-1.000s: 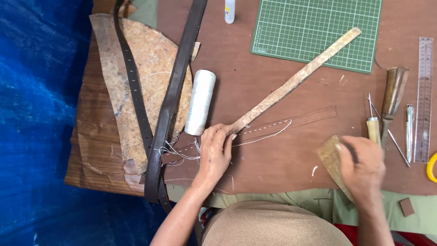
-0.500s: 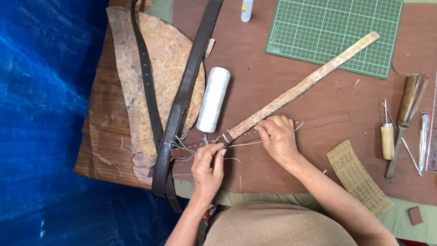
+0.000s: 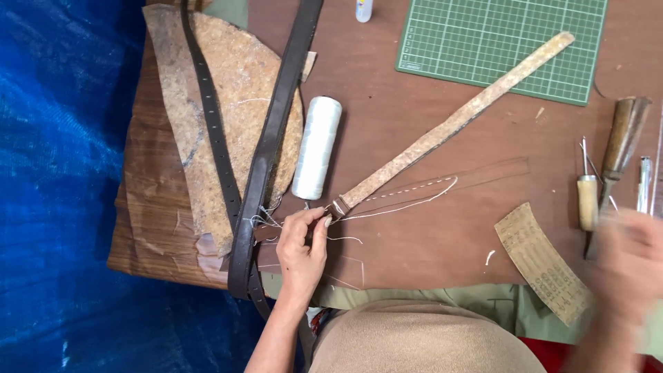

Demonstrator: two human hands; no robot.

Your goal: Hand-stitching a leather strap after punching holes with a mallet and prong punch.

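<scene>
Change noted: half a second ago both my hands were pinching the thread at the near end of the long strap; now only my left hand point(image 3: 302, 250) is there, while my right hand point(image 3: 625, 266) has swung off to the tool side of the desk point(image 3: 428, 228). I read this as the stitching being paused while a tool is fetched, with the strap end kept pinned in place.

Left to right. A blue tarp point(image 3: 62, 186), crinkled and glossy, covers the far left. On it sits a dark wooden board point(image 3: 141, 235) carrying a mottled tan scrap of leather point(image 3: 235, 90), rough and suede-like, with ragged edges. Two dark brown belts point(image 3: 266, 159) cross it: one narrow and punched with holes, one wider and smooth. A cylindrical spool of white thread point(image 3: 317, 146) lies beside them.

My left hand is closed, fingertips gripping the near end of the long tan strap point(image 3: 449, 128) and its loose white thread. The strap runs diagonally up to the green gridded cutting mat point(image 3: 504, 41). The brown leather sheet under it shows a line of white stitches.

Further right: a strip of sandpaper point(image 3: 545, 262), a pale-handled awl point(image 3: 587, 197), a dark wooden-handled tool point(image 3: 621, 141). My right hand is blurred by motion; I cannot tell whether it is open or holding anything.
</scene>
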